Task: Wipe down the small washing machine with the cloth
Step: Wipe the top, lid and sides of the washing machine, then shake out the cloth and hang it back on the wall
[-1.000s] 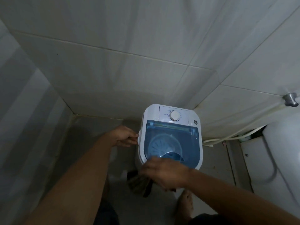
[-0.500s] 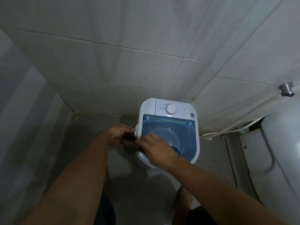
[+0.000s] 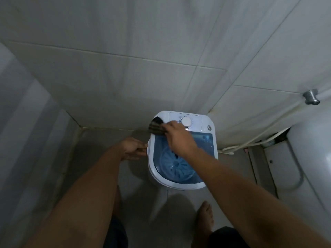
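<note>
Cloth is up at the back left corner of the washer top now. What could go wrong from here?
1. The right hand works the dark cloth right beside the timer dial; a sweep to the right could turn it.
2. The cloth overhangs the washing machine rim, so it might slip off behind.
3. Only the left hand steadies the machine at its side; hard pressing could shift it toward the hoses.

No legible text (dial (image 3: 185, 121) markings blurred)
</note>
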The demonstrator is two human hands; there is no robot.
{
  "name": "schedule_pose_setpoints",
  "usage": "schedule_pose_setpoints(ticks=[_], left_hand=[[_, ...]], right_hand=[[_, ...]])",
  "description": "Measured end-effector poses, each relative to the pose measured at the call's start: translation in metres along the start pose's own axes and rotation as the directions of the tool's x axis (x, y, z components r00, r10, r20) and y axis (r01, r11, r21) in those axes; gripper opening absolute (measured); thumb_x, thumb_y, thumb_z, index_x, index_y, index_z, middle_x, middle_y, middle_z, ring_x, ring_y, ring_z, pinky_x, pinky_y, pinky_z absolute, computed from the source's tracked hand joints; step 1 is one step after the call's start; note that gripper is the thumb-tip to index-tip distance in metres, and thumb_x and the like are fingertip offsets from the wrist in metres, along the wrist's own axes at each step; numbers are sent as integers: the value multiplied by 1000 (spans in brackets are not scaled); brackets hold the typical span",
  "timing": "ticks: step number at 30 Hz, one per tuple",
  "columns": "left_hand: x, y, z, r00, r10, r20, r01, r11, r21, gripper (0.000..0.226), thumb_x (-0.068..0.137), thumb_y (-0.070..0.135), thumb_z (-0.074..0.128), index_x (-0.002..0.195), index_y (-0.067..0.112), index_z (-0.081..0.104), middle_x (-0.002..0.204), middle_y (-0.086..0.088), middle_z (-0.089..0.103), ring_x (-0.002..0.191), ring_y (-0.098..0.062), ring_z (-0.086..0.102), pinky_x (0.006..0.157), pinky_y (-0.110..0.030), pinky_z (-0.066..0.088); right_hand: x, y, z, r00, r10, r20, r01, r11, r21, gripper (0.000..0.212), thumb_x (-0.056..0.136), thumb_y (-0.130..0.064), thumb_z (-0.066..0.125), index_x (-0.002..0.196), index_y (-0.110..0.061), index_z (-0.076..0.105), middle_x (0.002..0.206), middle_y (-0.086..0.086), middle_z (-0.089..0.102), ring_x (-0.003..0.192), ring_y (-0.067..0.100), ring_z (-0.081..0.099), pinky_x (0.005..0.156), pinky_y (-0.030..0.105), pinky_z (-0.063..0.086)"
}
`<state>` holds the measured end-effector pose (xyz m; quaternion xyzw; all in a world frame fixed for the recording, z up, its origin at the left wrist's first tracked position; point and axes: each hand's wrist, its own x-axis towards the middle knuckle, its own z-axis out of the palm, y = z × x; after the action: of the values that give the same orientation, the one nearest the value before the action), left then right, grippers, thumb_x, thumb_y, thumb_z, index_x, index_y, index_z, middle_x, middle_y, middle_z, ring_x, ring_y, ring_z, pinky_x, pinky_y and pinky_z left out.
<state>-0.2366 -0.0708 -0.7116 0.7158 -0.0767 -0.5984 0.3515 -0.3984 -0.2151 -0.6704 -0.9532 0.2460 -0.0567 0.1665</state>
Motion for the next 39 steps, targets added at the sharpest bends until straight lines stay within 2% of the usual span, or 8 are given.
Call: schedule_pose_setpoints(ticks=[7,11,14,16,20,25,30,39], left_hand=[[0,1,4,995,77,-70,-70,992,108,11,88,7,69,80,1,72,89,-20,75,73,-26,73,93,-48,57],[-15,4,18,974,174,-146,-117,935,333,24,78,20,74,78,-4,75,90,-27,75,84,-36,73,88,-49,58],[-72,18,33,945,265,-193,-163,890,426,27,89,24,66,95,-1,76,99,-19,75,84,-28,68,87,-37,55],[-114,26,47,934,300,-195,-196,884,424,28,93,23,63,105,1,73,103,-17,73,85,-27,67,85,-35,53],[-198,33,75,976,203,-78,-182,960,214,41,94,40,60,106,3,70,97,-11,73,80,-23,70,75,-33,53],[-283,49,111,960,234,151,-225,972,-73,61,80,67,64,108,13,71,104,-10,77,95,-26,75,73,-39,61],[-330,78,124,843,534,-65,-536,823,-186,34,88,24,71,117,6,68,92,-11,73,78,-20,69,63,-31,57],[-407,126,101,604,774,-191,-797,593,-115,22,93,26,66,113,20,74,97,-9,76,85,-18,70,68,-31,60]], right_hand=[[-129,-19,43,787,-556,268,613,755,-235,32,92,-29,53,122,-32,61,120,-5,63,99,24,57,79,38,46],[-207,5,32,729,-407,550,639,694,-332,28,66,-49,79,92,-41,73,98,-17,69,88,15,65,74,30,49],[-232,14,-18,914,-252,319,345,895,-283,37,71,-40,69,108,-41,64,103,-18,64,90,10,65,67,24,56],[-235,6,-56,982,-106,159,110,994,-18,37,84,-29,58,119,-39,61,111,-16,61,104,10,60,86,27,55],[-229,-27,-118,973,223,-58,-167,857,488,32,85,-19,66,110,-41,66,110,-21,68,105,-1,64,99,33,51],[-217,-83,-163,906,275,-321,-42,815,578,39,79,-4,72,109,-28,68,112,-6,61,105,-1,62,99,29,50],[-211,-132,-204,907,140,-396,105,837,537,43,75,-36,82,114,-37,64,118,-14,57,111,2,58,97,17,47],[-181,-171,-292,860,286,-421,43,783,620,34,70,-40,87,100,-30,72,78,-7,66,69,8,62,70,32,55]])
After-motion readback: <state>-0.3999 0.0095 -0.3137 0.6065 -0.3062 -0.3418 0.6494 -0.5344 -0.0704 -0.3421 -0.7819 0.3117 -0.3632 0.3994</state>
